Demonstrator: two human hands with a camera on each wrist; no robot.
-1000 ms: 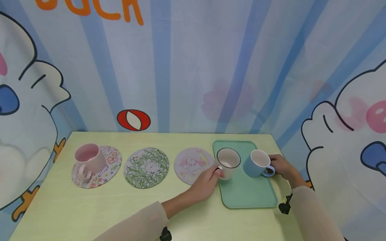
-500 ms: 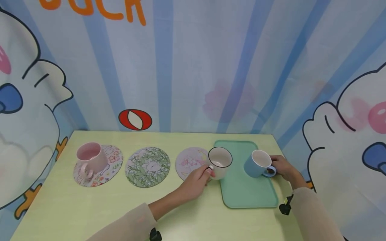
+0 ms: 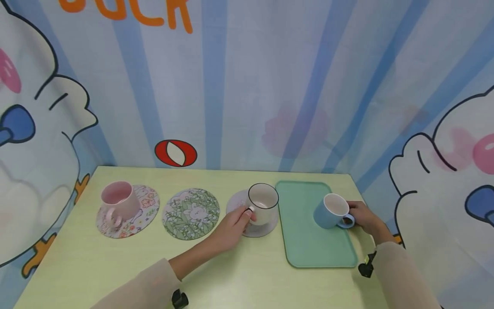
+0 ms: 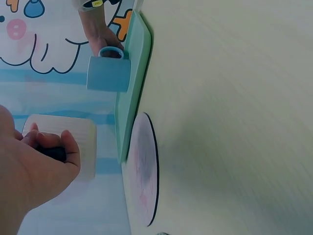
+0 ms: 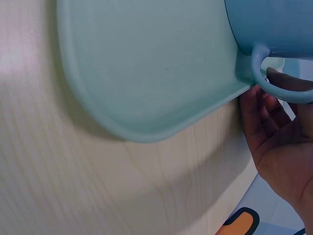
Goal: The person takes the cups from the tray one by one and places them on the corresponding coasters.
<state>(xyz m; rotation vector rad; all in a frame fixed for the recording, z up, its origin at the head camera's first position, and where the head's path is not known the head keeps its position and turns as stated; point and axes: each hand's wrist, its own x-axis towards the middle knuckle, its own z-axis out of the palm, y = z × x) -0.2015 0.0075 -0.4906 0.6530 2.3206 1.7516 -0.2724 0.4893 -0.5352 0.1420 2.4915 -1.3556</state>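
Observation:
My left hand (image 3: pixel 231 227) grips the handle of a white mug (image 3: pixel 262 206) with a dark rim. The mug is upright above a pale purple round coaster (image 3: pixel 258 231); the left wrist view shows a gap between mug and coaster (image 4: pixel 143 169). My right hand (image 3: pixel 364 219) pinches the right rim of a green tray (image 3: pixel 305 249), thumb and fingers partly hidden behind a mug handle. On that tray a light blue mug (image 3: pixel 327 214) stands upright, its handle (image 5: pixel 279 93) close to my right thumb.
At the left, a pink mug (image 3: pixel 121 204) stands on a floral round coaster (image 3: pixel 148 201). A green leafy round coaster (image 3: pixel 191 214) lies between it and the purple one. A striped cartoon curtain (image 3: pixel 247 86) surrounds the pale yellow table (image 3: pixel 231 287).
My left hand has carried the white mug leftward, from over the tray's left edge to above the purple coaster. The right hand, tray and blue mug have stayed in place.

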